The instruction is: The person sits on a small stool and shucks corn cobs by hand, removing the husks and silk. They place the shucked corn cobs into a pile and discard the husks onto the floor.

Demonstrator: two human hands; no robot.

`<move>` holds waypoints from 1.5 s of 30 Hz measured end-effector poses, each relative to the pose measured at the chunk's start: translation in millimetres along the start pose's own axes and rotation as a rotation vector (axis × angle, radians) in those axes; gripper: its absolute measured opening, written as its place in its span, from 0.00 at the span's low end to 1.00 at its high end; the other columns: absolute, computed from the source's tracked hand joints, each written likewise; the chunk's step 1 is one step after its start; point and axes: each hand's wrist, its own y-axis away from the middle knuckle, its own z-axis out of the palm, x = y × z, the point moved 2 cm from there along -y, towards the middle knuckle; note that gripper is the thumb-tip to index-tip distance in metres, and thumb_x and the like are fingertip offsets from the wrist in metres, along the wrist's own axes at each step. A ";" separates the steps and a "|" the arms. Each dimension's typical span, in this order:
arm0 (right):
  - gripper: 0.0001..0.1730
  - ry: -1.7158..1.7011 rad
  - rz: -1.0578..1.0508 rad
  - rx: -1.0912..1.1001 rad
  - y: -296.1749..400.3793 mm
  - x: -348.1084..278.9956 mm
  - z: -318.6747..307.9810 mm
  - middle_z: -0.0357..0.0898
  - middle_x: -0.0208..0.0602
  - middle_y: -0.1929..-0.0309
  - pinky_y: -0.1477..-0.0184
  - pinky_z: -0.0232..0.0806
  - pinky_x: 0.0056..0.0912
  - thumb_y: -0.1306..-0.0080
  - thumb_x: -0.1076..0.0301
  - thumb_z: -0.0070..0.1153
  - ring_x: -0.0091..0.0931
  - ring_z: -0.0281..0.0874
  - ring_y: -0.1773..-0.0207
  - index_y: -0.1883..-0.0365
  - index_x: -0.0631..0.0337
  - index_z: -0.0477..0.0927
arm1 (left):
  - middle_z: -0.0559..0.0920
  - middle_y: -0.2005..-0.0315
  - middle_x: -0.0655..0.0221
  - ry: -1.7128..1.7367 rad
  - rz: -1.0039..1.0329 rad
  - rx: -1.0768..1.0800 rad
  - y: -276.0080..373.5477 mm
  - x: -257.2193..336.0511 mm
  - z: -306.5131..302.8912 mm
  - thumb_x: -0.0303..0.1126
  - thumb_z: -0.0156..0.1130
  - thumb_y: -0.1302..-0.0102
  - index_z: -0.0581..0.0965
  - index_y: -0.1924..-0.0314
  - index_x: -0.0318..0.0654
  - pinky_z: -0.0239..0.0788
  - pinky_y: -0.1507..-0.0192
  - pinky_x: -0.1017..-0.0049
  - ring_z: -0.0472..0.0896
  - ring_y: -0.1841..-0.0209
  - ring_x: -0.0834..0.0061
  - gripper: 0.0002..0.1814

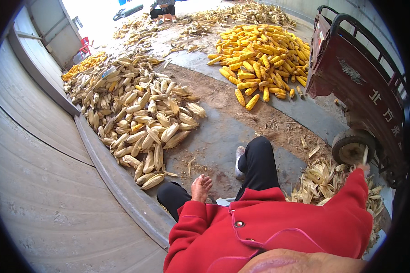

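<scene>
My left hand (201, 188) is above my left thigh, palm turned inward and fingers loosely curled, with nothing visible in it. Out to the side, my right hand (364, 168) grips a pale, narrow piece of corn husk or stalk (365, 155); blur hides which it is. That hand is above a heap of stripped husks (319, 181), in front of the tricycle wheel. Unhusked corn ears (147, 119) lie in a large pile ahead and to the left, their near end close to my left knee. Beyond the right knee rises a mound of bare yellow cobs (263, 58).
A dark red cargo tricycle (357, 73) with a wheel (352, 147) stands close on the right. A metal wall (54, 191) runs along the left. Farther off are more yellow cobs (85, 65), a red chair (85, 46), scattered husks (239, 13) and a seated person (162, 9).
</scene>
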 end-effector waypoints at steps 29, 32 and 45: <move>0.13 -1.032 -1.563 -1.157 433.3 -366.6 -193.7 0.78 0.43 0.62 0.60 0.68 0.29 0.39 0.66 0.52 0.32 0.77 0.61 0.58 0.62 0.76 | 0.79 0.64 0.63 -0.257 0.077 0.186 31.8 -0.3 -25.1 0.38 0.49 0.34 0.68 0.48 0.36 0.71 0.67 0.75 0.78 0.66 0.72 0.18; 0.12 -1.081 -1.847 -1.155 474.2 -369.5 -229.3 0.78 0.42 0.64 0.60 0.69 0.31 0.40 0.65 0.52 0.35 0.77 0.61 0.60 0.61 0.76 | 0.79 0.64 0.63 -0.266 0.068 0.182 25.6 -1.6 -19.9 0.38 0.49 0.34 0.69 0.49 0.36 0.71 0.68 0.76 0.78 0.67 0.73 0.18; 0.16 -1.489 -2.448 -1.382 562.5 -341.5 -367.8 0.77 0.33 0.69 0.67 0.68 0.30 0.53 0.71 0.59 0.30 0.75 0.68 0.63 0.57 0.76 | 0.79 0.65 0.67 -0.249 0.075 0.071 -17.7 -24.6 -22.6 0.34 0.51 0.35 0.73 0.54 0.34 0.71 0.67 0.77 0.78 0.67 0.76 0.14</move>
